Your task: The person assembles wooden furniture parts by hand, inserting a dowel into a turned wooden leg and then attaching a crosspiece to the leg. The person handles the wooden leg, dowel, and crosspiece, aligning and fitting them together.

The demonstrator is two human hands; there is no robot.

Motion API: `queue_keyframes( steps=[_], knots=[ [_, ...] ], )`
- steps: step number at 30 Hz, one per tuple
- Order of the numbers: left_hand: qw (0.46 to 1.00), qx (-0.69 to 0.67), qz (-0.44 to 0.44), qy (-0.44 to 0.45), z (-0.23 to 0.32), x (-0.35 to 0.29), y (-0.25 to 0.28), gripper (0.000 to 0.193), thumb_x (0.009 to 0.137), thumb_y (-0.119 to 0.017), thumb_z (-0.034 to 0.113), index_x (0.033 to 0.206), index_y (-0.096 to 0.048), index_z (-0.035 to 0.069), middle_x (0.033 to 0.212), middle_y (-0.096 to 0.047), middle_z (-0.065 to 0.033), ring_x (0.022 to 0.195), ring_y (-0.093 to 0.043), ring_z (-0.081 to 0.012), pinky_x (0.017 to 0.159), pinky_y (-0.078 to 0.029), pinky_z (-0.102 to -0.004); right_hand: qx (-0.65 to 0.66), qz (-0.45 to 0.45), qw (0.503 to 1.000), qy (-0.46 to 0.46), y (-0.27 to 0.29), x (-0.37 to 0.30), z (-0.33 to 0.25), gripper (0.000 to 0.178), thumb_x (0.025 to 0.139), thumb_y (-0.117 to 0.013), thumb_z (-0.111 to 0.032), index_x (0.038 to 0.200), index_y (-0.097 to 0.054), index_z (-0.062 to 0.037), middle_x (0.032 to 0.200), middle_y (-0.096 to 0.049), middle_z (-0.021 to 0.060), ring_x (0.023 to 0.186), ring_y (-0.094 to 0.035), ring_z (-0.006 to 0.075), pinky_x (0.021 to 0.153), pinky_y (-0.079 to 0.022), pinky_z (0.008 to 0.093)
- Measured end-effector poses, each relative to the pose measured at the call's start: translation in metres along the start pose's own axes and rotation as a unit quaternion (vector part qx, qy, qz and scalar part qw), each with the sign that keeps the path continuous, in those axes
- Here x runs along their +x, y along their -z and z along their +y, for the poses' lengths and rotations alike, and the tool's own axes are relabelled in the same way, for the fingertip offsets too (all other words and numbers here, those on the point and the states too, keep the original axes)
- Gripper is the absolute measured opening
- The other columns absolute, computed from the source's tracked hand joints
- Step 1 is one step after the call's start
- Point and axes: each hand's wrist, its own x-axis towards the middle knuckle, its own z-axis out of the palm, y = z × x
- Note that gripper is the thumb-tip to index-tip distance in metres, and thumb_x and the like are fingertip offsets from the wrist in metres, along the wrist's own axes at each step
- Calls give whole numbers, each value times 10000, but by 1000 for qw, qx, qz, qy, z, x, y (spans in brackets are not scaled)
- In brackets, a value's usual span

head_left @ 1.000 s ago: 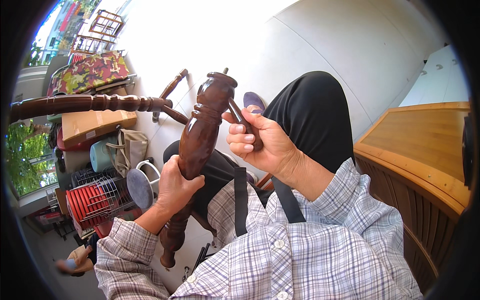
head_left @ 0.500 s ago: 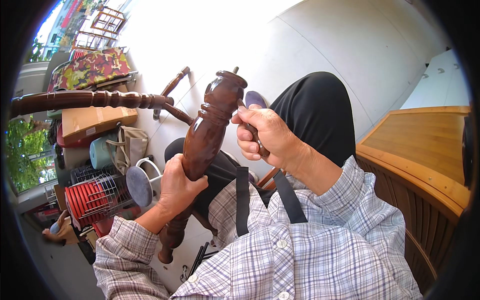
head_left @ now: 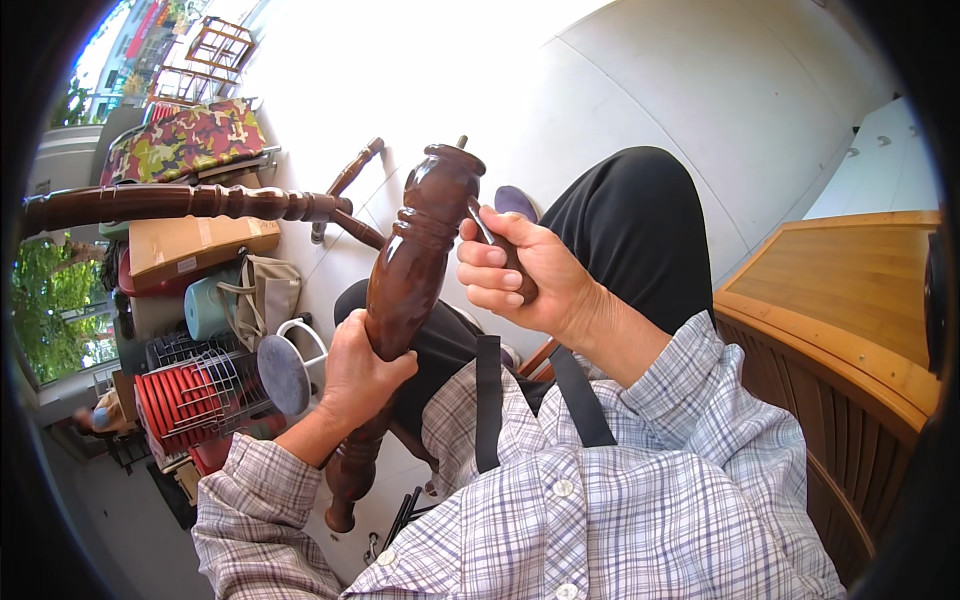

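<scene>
Wood, dark brown and very shiny, makes the fat leg (head_left: 405, 285). It is round, with a smooth bulge in the middle, rings cut around it and a knob at its low end. A thin pin (head_left: 461, 142) pokes out of its top. The leg slants in front of the person's lap. The left hand (head_left: 362, 370) is wrapped tight around the low part of the bulge. The right hand (head_left: 545, 275) is closed around a short brown stick (head_left: 482, 224) with a bright streak on its thin end. That end meets the leg's side, below the top; I cannot tell if it goes in.

A cardboard box (head_left: 200, 245) has a small white label (head_left: 187, 265), too tiny to read.

A long wooden rail (head_left: 200, 203), ringed too, crosses in front of the box. Toward the left edge of the floor (head_left: 720, 130) are a spotty green and red cloth (head_left: 185, 140), a floppy tan bag (head_left: 270, 297), a round, soft grey pad (head_left: 286, 375) and a red ringed thing (head_left: 185, 405) behind shiny wires. A yellow-brown cabinet (head_left: 830, 290) with a grooved side stands by the right edge. A knee (head_left: 630, 230) in black cloth sits just beyond the right hand.
</scene>
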Motion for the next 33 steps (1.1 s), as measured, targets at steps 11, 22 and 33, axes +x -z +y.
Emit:
queue_keyframes(
  steps=[11,22,33],
  knots=[
    [1000,25,-2,-12,2,-1,-1,481,695,-826,243,1043,-605,-7,1004,-626,-168,1045,-611,-356,912,-504,-451,-644,263,715,75,-27,-9,-1,337,1093,-533,-321,1028,-561,9,697,-551,16,494,-525,70,402,-439,233],
    [999,31,8,-16,-1,-3,-5,483,688,-835,221,1040,-599,-10,1000,-624,-171,1016,-608,-359,897,-506,-449,-361,158,918,34,-21,-9,-6,295,1106,-504,-303,896,-486,-96,636,-485,-1,449,-455,87,399,-412,262],
    [1000,14,12,-10,0,-5,-3,468,690,-834,208,1029,-589,-2,980,-620,-167,997,-616,-359,884,-508,-441,-72,-3,997,-3,-1,-1,-4,335,1127,-473,-288,912,-608,-69,630,-466,-17,468,-413,75,396,-386,242]
  ],
)
